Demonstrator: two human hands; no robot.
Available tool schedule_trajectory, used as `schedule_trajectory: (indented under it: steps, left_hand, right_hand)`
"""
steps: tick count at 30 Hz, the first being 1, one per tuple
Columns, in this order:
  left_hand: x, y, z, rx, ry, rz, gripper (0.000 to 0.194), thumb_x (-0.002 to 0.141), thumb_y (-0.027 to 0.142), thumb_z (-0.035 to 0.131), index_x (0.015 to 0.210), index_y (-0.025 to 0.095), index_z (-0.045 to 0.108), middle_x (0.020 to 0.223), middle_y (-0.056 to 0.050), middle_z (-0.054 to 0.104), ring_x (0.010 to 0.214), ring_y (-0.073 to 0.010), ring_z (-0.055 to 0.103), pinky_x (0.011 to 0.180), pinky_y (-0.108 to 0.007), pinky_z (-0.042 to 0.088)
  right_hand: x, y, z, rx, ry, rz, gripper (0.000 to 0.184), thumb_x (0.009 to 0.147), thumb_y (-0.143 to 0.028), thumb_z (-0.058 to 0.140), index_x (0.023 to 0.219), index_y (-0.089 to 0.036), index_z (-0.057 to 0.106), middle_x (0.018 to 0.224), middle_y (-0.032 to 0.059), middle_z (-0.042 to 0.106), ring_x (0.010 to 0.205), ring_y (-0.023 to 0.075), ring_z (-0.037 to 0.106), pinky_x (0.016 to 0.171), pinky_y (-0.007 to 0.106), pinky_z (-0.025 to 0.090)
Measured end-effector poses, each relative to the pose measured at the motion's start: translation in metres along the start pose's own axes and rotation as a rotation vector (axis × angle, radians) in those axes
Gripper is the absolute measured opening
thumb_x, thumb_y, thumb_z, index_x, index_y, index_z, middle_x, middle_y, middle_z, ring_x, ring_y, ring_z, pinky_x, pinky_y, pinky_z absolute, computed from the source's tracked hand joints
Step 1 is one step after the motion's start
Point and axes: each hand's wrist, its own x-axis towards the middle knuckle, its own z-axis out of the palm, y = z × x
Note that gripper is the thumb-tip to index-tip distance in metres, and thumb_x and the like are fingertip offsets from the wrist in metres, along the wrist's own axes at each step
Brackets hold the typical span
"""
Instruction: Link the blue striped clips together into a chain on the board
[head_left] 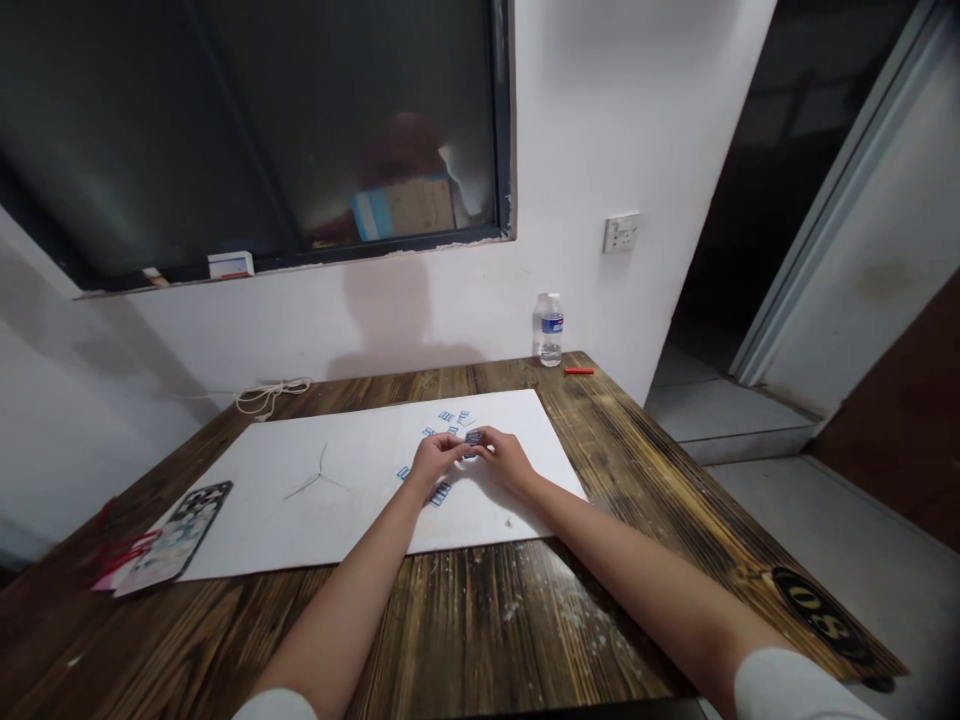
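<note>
Above the right half of a white board (pixel 270 510), my two hands meet with their fingertips close together. Pinched between them is a small dark blue piece (pixel 473 437), with an open frame shape as far as I can tell. My left hand (pixel 437 459) has thumb and fingers closed at its left side. From the other side my right hand (pixel 505 456) grips it with curled fingers. Several similar blue ladder-like pieces lie around the hands, among them one piece (pixel 440 494) below my left hand and another piece (pixel 445 416) farther back. Fingers partly hide the held piece.
A patterned phone-like slab (pixel 184 530) overlaps the board's left end, beside red items (pixel 131 552). At the back stand a water bottle (pixel 551 332), a red pen-like stick (pixel 579 371) and a coiled white cable (pixel 270 396). The wooden table (pixel 480 620) meets the wall behind.
</note>
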Motion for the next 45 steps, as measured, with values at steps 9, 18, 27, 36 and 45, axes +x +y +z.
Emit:
schedule_trajectory:
  steps: [9, 18, 27, 36, 45]
  left_hand:
    - [0.001, 0.005, 0.001, -0.064, 0.128, 0.042, 0.029, 0.057, 0.039, 0.081, 0.07, 0.015, 0.07, 0.061, -0.002, 0.064, 0.055, -0.0121, 0.054, 0.058, -0.025, 0.043]
    - [0.007, 0.002, -0.007, -0.15, 0.383, 0.077, 0.032, 0.059, 0.041, 0.08, 0.073, 0.015, 0.068, 0.054, 0.002, 0.058, 0.051, -0.0095, 0.049, 0.054, -0.023, 0.039]
    - [0.01, 0.0, -0.007, -0.139, 0.414, 0.053, 0.036, 0.056, 0.044, 0.08, 0.072, 0.015, 0.067, 0.055, 0.001, 0.058, 0.051, -0.0096, 0.048, 0.052, -0.023, 0.039]
    - [0.009, 0.0, -0.007, -0.135, 0.427, 0.03, 0.036, 0.055, 0.044, 0.081, 0.073, 0.015, 0.068, 0.056, 0.002, 0.059, 0.051, -0.0093, 0.049, 0.053, -0.022, 0.04]
    - [0.009, -0.002, -0.007, -0.142, 0.418, 0.035, 0.034, 0.056, 0.042, 0.08, 0.073, 0.015, 0.068, 0.055, 0.003, 0.058, 0.051, -0.0085, 0.049, 0.052, -0.021, 0.04]
  right_hand:
    - [-0.003, -0.006, -0.003, -0.115, 0.081, -0.036, 0.024, 0.085, -0.034, 0.061, 0.101, -0.018, 0.053, 0.071, -0.0013, 0.061, 0.063, 0.015, 0.055, 0.062, 0.026, 0.042]
    - [-0.011, -0.033, 0.01, -0.408, -0.345, -0.734, 0.019, 0.091, -0.034, 0.056, 0.097, -0.017, 0.064, 0.097, 0.0084, 0.069, 0.1, 0.0203, 0.056, 0.086, 0.033, 0.042]
    - [-0.013, -0.034, 0.016, -0.565, -0.495, -0.797, 0.018, 0.094, -0.027, 0.053, 0.103, -0.017, 0.065, 0.098, 0.0062, 0.071, 0.097, 0.0172, 0.059, 0.091, 0.033, 0.04]
    - [-0.015, -0.05, 0.011, -0.753, -0.612, -0.812, 0.015, 0.095, -0.021, 0.049, 0.095, -0.015, 0.063, 0.086, 0.0057, 0.066, 0.085, 0.017, 0.056, 0.081, 0.032, 0.04]
    - [-0.016, -0.056, 0.01, -0.758, -0.616, -0.773, 0.014, 0.094, -0.021, 0.05, 0.097, -0.014, 0.063, 0.086, 0.0058, 0.066, 0.085, 0.0177, 0.057, 0.08, 0.032, 0.04]
